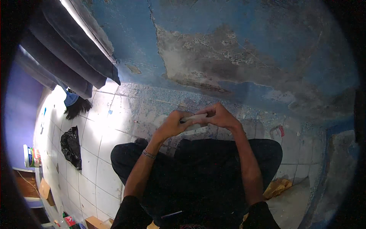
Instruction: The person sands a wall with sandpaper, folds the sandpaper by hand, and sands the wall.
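Both hands meet in front of my crossed legs, over the floor at the foot of the peeling wall. A small, pale, flat piece (pixel 193 118) is held between them; its exact kind is too unclear to name. My left hand (pixel 172 125), with a band on its wrist, grips one end, its thumb pointing inward. My right hand (pixel 221 116) pinches the other end between thumb and fingers. Just below the hands, a pale strip (pixel 196 132) shows, partly hidden by them.
Blue paint flakes cover the tiled floor along the damaged wall (pixel 213 57). At left are a dark curtain (pixel 72 49), a blue broom (pixel 72 100), a black plastic bag (pixel 71 147) and a tub (pixel 32 155). A red-and-white packet (pixel 277 132) lies at right.
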The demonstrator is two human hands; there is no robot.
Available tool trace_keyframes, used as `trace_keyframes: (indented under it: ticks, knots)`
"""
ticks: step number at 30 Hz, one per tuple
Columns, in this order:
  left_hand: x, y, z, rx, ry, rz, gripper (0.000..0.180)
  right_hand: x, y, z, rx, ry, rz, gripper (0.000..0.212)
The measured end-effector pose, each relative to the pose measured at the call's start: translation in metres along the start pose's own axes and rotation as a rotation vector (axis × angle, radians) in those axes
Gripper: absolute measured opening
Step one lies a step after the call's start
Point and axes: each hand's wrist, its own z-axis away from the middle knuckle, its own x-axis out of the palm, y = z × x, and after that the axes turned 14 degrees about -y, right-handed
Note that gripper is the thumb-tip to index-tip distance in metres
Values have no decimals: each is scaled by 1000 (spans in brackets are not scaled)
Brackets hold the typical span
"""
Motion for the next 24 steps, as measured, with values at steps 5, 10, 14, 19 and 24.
trace_keyframes:
  ticks: [5,10,14,19,24]
  knots:
    - [-3,5,1,13,30,-113,25,-3,8,0,-49,-103,-281,38]
    - [-1,6,-1,37,39,-244,29,-4,18,-2,-61,-49,-115,38]
    - [-3,4,0,79,126,-261,26,-2,4,-1,-100,38,-45,35]
    - [-5,0,-1,59,128,-260,26,0,7,-1,-103,42,-215,33]
    - [-5,-8,-2,82,168,-262,26,-1,7,-1,-49,77,-248,31]
